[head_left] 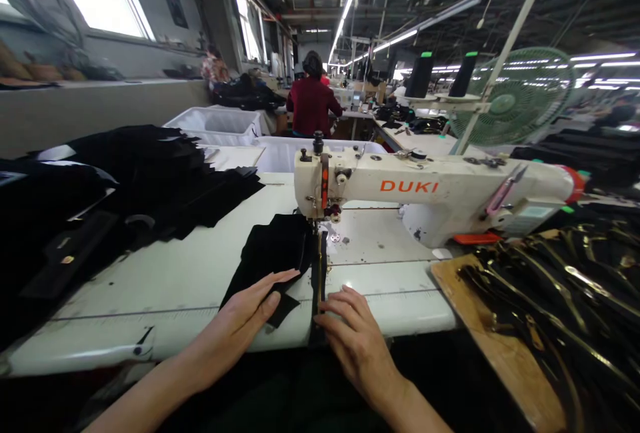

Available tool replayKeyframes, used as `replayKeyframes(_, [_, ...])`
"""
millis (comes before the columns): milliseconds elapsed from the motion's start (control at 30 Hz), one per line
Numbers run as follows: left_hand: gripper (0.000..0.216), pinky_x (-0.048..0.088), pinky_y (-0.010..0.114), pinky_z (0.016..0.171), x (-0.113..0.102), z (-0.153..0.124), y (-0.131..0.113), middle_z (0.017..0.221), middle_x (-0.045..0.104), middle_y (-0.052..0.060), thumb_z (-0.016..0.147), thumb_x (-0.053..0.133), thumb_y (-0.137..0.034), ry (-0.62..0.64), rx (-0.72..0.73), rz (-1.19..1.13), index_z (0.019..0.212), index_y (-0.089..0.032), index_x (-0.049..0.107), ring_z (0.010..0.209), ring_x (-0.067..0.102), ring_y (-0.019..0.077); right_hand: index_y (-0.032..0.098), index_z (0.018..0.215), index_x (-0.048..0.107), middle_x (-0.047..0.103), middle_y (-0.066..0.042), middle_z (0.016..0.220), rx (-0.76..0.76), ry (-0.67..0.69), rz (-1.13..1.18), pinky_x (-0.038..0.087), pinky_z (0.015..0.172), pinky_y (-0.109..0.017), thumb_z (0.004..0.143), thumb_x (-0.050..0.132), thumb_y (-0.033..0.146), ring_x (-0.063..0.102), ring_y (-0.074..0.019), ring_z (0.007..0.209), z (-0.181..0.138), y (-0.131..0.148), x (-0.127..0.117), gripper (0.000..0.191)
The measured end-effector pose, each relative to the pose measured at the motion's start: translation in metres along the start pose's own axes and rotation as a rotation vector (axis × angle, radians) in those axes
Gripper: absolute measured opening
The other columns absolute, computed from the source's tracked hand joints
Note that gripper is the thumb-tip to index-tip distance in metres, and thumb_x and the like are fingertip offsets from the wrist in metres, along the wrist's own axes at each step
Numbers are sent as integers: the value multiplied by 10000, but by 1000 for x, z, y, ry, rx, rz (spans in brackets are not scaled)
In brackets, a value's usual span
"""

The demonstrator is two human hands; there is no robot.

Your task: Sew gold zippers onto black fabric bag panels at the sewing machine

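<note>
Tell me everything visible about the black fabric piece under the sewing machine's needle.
The black fabric piece looks soft and matte. It lies flat on the white table, its far end under the head of the sewing machine. Along its right edge runs a narrow strip with a yellowish line, reaching the table's front edge. The left hand rests flat on its near part; the right hand presses fingertips on the strip.

the scuffed white bench [190, 280] carries a white sewing machine [430, 186], lettered "duki" in orange, toward its back right. a small piece of black cloth [273, 250] lies flat at the needle, near the front edge. a heap of cut black fabric pieces [150, 180] covers the left end. a bare wooden board [500, 346] overlaps the right end, strewn with gold-toothed black zips [560, 286].
</note>
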State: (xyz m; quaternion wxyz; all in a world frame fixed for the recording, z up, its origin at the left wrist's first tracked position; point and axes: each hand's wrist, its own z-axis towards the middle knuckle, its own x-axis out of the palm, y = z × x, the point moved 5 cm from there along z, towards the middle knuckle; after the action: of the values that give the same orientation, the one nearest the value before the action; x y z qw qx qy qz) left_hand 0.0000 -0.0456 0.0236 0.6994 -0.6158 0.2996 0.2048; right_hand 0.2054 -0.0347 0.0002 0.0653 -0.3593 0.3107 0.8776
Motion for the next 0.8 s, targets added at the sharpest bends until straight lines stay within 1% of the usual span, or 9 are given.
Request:
replayKeyframes(67, [420, 217, 473, 1168, 3, -2, -4, 1493, 424, -48, 1029, 323, -402, 40, 65, 123, 1429, -334, 430, 1410, 311, 231, 249, 1142, 576, 649, -33, 1109, 15, -9, 127, 363, 1087, -472, 965, 458, 93, 555, -192, 1085, 1, -3, -7, 264])
replayKeyframes(133, [429, 184, 480, 1177, 12, -5, -5, 1519, 381, -43, 1033, 337, -335, 84, 183, 266, 1461, -338, 370, 1428, 262, 214, 251, 1109, 586, 667, -22, 1068, 38, -19, 181, 420, 1033, -427, 969, 468, 103, 577, -180, 1032, 0, -6, -10, 235])
replayKeyframes(200, [476, 165, 476, 1183, 24, -7, -5, 1534, 355, -13, 1026, 368, -270, 113, 314, 403, 1494, -311, 296, 1425, 271, 202, 239, 1096, 598, 674, -24, 1070, 28, -2, 142, 452, 984, -406, 962, 491, 100, 569, -189, 1037, -4, -7, -7, 221])
replayKeyframes(267, [542, 157, 484, 1185, 37, -9, -5, 1543, 337, 22, 1009, 406, -226, 117, 414, 517, 1518, -276, 228, 1414, 299, 207, 222, 1107, 601, 674, -31, 1096, -6, 15, 74, 455, 973, -402, 951, 507, 82, 555, -197, 1061, -8, -5, -3, 230])
replayKeyframes(367, [602, 163, 498, 1183, 53, -11, -5, 1547, 324, 66, 987, 442, -199, 101, 502, 644, 1531, -220, 182, 1408, 315, 226, 199, 1094, 608, 680, -43, 1101, -38, -19, 29, 455, 976, -399, 942, 522, 72, 564, -196, 1045, -10, -2, 1, 216])
replayKeyframes(500, [625, 173, 475, 1192, 60, -11, -6, 1544, 329, 86, 965, 466, -173, 73, 530, 732, 1526, -155, 190, 1419, 291, 229, 197, 1085, 613, 688, -43, 1083, -58, -32, 42, 426, 1024, -414, 937, 527, 60, 591, -178, 994, -9, -1, 1, 219])
replayKeyframes(633, [617, 196, 479, 1190, 59, -11, -7, 1542, 340, 64, 949, 471, -144, 69, 530, 720, 1515, -179, 229, 1413, 305, 227, 195, 1089, 617, 687, -43, 1083, -44, -16, 40, 425, 1035, -413, 935, 536, 67, 592, -181, 1009, -9, -2, 1, 216])
replayKeyframes(800, [617, 207, 494, 1184, 62, -9, -2, 1540, 344, 66, 954, 469, -161, 80, 508, 681, 1518, -193, 220, 1417, 297, 233, 198, 1081, 619, 688, -42, 1083, -33, -13, 36, 447, 1025, -400, 945, 519, 79, 588, -187, 1032, -9, -3, -1, 207])
